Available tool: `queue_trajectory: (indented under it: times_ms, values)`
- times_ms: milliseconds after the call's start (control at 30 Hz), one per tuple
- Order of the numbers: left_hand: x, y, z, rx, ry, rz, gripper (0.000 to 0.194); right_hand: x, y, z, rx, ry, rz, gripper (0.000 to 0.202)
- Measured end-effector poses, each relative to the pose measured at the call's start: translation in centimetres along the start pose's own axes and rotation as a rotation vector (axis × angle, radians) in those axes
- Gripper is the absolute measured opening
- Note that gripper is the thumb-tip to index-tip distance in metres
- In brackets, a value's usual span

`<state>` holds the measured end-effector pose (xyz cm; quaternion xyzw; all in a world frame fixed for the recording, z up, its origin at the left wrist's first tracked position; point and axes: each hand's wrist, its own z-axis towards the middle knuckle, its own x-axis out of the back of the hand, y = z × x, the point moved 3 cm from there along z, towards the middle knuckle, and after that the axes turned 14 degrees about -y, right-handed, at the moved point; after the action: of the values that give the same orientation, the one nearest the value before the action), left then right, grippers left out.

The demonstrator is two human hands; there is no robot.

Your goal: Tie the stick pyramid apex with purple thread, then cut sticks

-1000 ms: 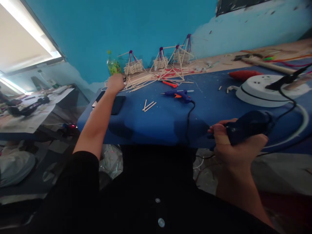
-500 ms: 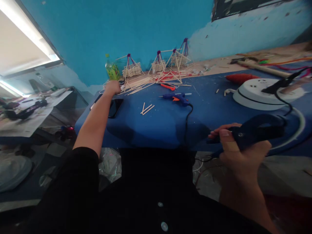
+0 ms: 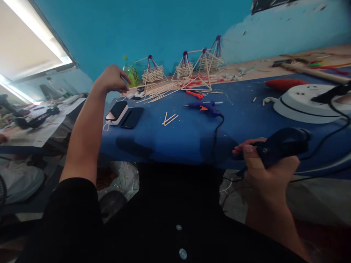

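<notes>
My left hand [image 3: 113, 79] is raised over the table's left end, fingers apart and bent down, with nothing in them. Below it lie small white and black items [image 3: 139, 94], a phone on a white block [image 3: 117, 110] and a second dark phone [image 3: 132, 118]. At the right front edge my right hand [image 3: 263, 164] is wrapped round a dark, strap-like object [image 3: 282, 146] whose kind is unclear. A blue glue gun [image 3: 204, 106] lies mid-table, its black cable running to the front edge. Left of it rest a few short sticks [image 3: 169, 119].
Stick models [image 3: 153, 74] with purple tops stand along the wall, beside a green bottle [image 3: 131, 75]. Long sticks [image 3: 161, 91] and an orange cutter [image 3: 195, 94] lie before them. A white round device [image 3: 304, 104] sits at right.
My left hand has lifted up and left from the small items and its fingers have opened. Both phones now show fully. My right hand keeps its hold; the view has shifted slightly.
</notes>
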<state>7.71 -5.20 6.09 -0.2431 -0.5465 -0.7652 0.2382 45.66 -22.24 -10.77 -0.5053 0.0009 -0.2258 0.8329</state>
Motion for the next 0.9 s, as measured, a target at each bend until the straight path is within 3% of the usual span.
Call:
queue_trajectory:
  times_ms: [100,233,300,400,467,500,567,700,800,867,900]
  values:
    - [-0.1,-0.2,-2.1,-0.027,0.014,-0.127,0.048,-0.5,-0.8,-0.1,-0.034,-0.021,0.097,0.023]
    - [-1.3,-1.6,-6.7,-0.094,-0.025,-0.516,0.032,-2.0,-2.5,-0.4,-0.094,-0.070,0.219,0.019]
    - [-3.6,-2.4,-10.2,-0.103,-0.092,-0.694,0.035,-3.2,-3.4,-0.7,-0.085,-0.144,0.281,0.016]
    - [-8.7,-3.5,-15.8,0.005,-0.033,-1.055,0.043,-5.4,-4.3,-1.5,-0.061,-0.268,0.402,0.008]
    - [-12.6,-3.6,-18.8,0.108,-0.156,-1.127,0.041,-6.8,-4.5,-2.0,-0.052,-0.409,0.512,0.004]
    - [-14.2,-3.5,-19.9,0.153,-0.277,-1.120,0.038,-7.4,-4.4,-2.2,-0.050,-0.488,0.547,0.010]
    - [-15.9,-3.4,-21.6,0.176,-0.413,-1.088,0.031,-8.0,-4.2,-2.4,-0.049,-0.614,0.500,0.024]
    - [-15.1,-2.9,-22.8,0.104,-0.540,-0.991,0.021,-7.4,-4.0,-2.0,-0.001,-0.661,0.154,0.025]
    - [-14.2,-2.4,-22.0,0.090,-0.578,-0.940,0.024,-6.2,-4.2,-1.8,-0.032,-0.605,0.068,0.017]
    - [-13.6,-2.4,-19.8,0.049,-0.490,-0.833,0.026,-5.1,-4.3,-1.6,-0.068,-0.506,0.051,0.011]
    - [-13.2,-2.4,-18.2,-0.006,-0.390,-0.723,0.026,-4.6,-4.2,-1.4,-0.080,-0.459,0.049,0.006]
